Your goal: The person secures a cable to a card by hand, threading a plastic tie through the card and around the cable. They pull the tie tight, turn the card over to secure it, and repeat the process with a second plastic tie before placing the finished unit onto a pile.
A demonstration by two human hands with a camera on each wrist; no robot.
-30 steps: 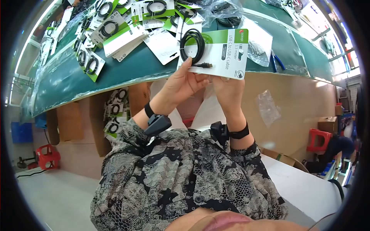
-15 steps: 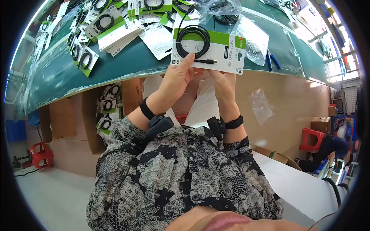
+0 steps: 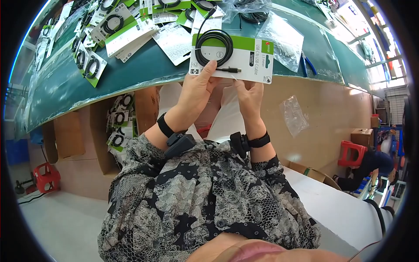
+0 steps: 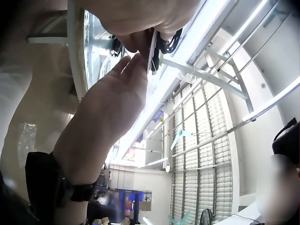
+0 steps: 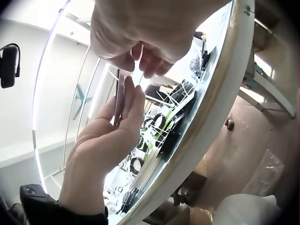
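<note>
The green surface (image 3: 144,74) curves across the far half of the head view, littered on its far left with loose carded cables (image 3: 94,65). Clear plastic bags (image 3: 286,39) lie on its right, with blue-handled pliers (image 3: 308,64) beside them. Under its near edge, to the left, a cardboard box (image 3: 122,126) holds more packed cards. Both hands hold one backing card (image 3: 257,65) up over that near edge, above the person's lap. The left hand (image 3: 196,91) takes the card's lower left, thumb pressed on the printed face and fingers behind, so it is clamped on the card. The right hand (image 3: 249,99) pinches the lower edge from beneath. Its fingers (image 3: 241,87) close on the card just below the plug. A black cable (image 3: 214,34) sits coiled on the card's green band, and its free end runs right to the small plug (image 3: 235,70), which lies flat on the white part. I cannot tell whether anything ties the coil down. If not, tilting the card could let the loops spring open or slide off. A tight pinch at the thin edge may crease the card. A slip of either thumb would drop it between surface and lap.
</note>
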